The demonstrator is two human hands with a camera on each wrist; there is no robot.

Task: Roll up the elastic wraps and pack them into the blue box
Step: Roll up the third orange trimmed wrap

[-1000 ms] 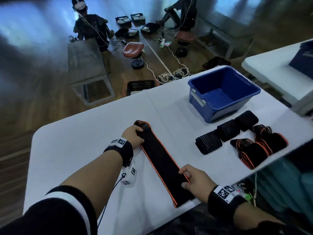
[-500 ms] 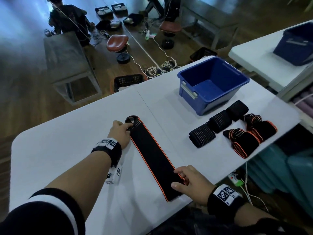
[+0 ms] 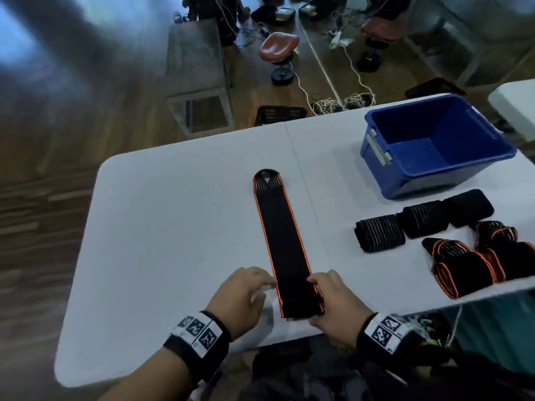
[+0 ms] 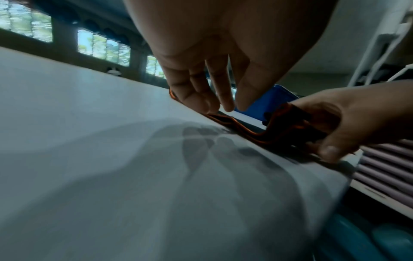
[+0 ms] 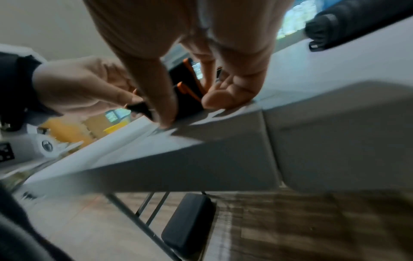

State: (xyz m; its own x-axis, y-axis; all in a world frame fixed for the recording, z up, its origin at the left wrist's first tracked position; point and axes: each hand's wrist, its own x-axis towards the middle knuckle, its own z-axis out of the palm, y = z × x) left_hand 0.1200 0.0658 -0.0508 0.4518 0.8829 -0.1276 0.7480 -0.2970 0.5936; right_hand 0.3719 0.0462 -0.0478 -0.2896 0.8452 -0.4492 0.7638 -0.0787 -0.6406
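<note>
Two hands meet at the near end of a long black wrap (image 3: 282,241) with orange edges, laid flat on a white table (image 3: 173,227) and running from the near edge straight toward the far side. Its far end, a rounded loop, lies well short of the far edge, with bare tabletop around it.

The right hand (image 3: 337,306) pinches the near end of the wrap between thumb and fingers; the left wrist view shows that end lifted and folded back off the surface. The left hand (image 3: 241,299) sits just left of the strip, fingers pointed down at its orange edge; whether they grip it or only touch it cannot be told. The strip's near end lies almost at the table's near edge.

A wide stretch of bare tabletop lies to the left of the wrap. On the right, at the far right corner, stands a blue box (image 3: 434,146), open at the top. Just near of it lie three rolled black wraps (image 3: 422,219) in a row, and nearer still two loosely bundled orange-edged wraps (image 3: 477,261), close to the near right edge. A bare strip of table separates these from the flat wrap.
</note>
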